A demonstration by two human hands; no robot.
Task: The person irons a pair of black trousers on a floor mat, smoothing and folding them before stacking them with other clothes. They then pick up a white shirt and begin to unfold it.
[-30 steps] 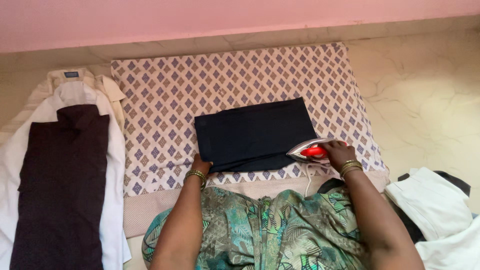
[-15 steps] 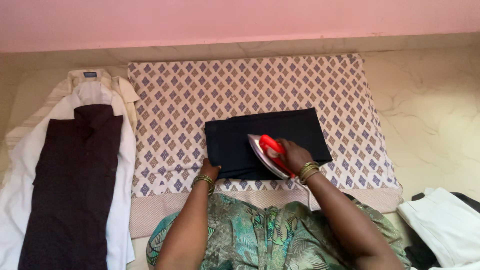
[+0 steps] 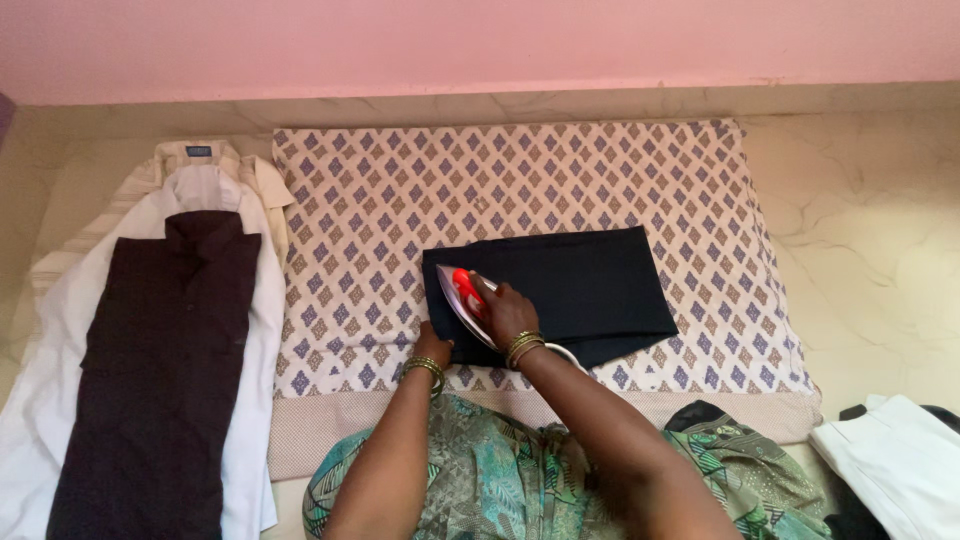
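So the iron, silver with a red handle, sits flat on the left end of a folded navy garment, pointed tip toward the far left corner. The right hand has its fingers wrapped tight around the handle. The left hand is pressed on the near left corner of the garment, right beside the iron; I can't tell how the fingers are spread since the wrist hides most of them. Both wrists have gold bangles.

The garment lies on a padded mat in a cream cover with a blue and tan diamond print, laid straight on a pale marbled stone floor. A pink wall runs along the far edge.

Left of the mat there's a stack of shirts, a dark 1 on top of white ones. At the bottom right corner sits a pile of white cloth.
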